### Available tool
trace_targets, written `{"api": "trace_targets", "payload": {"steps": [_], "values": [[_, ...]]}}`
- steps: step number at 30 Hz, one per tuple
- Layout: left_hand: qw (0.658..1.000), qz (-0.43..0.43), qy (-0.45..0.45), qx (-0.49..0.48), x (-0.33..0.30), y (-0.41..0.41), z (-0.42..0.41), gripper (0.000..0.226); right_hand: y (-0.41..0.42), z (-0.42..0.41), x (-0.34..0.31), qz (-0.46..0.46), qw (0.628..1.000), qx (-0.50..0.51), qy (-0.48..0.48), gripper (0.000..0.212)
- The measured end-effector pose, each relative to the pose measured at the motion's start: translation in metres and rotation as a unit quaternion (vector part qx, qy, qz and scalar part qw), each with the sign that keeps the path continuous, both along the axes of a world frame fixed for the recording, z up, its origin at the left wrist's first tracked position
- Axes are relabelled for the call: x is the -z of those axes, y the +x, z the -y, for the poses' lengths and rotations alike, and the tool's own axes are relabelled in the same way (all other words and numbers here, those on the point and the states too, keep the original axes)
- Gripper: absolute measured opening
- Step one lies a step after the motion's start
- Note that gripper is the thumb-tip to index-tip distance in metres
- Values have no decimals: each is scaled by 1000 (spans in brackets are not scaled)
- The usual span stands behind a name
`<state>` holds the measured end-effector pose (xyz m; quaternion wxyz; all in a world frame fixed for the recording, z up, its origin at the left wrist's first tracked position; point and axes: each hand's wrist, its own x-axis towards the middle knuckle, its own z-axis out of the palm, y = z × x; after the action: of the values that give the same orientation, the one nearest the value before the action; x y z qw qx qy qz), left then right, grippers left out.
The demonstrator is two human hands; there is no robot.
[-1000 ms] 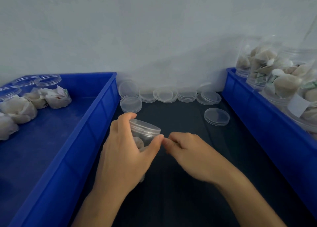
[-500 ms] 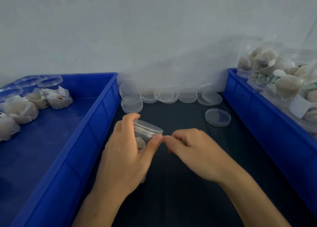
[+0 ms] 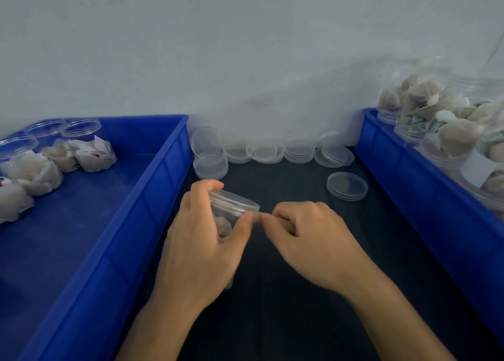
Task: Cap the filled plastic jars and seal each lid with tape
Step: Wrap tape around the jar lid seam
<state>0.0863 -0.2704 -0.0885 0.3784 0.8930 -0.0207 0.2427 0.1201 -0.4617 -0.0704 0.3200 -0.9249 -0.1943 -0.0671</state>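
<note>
Head view: my left hand (image 3: 203,240) grips a capped clear jar (image 3: 231,210), tilted over the dark table (image 3: 286,292), thumb and fingers curled round its wall just under the lid (image 3: 236,201). My right hand (image 3: 313,238) is just beside it, thumb and forefinger pinched together on a strip of tape (image 3: 274,220) that runs from the lid's rim to my fingertips (image 3: 266,219).

Room is narrow: a blue bin (image 3: 152,197) walls me in on the left, holding filled open jars (image 3: 49,153); a second blue bin (image 3: 409,180) of filled jars (image 3: 436,120) rises on the right. Beyond my fingers, spare lids (image 3: 264,152) line the foot of the wall, one stack (image 3: 210,165) near my left knuckles and another (image 3: 347,185) well off past my right hand. The bare table toward my wrists is the only free ground.

Against half a second ago, my right hand has drawn slightly away from the jar, showing more tape between my fingertips and the lid. My left hand's grip on the jar is unchanged.
</note>
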Motion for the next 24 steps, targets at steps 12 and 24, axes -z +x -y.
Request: {"api": "trace_targets", "payload": {"steps": [12,24], "values": [[1000,2,-20,-18,3,3,1,60,0,-2,1,35,999,1,5,51],[999,2,-49,-9,5,4,0,58,-2,-4,5,119,993,9,12,51]]}}
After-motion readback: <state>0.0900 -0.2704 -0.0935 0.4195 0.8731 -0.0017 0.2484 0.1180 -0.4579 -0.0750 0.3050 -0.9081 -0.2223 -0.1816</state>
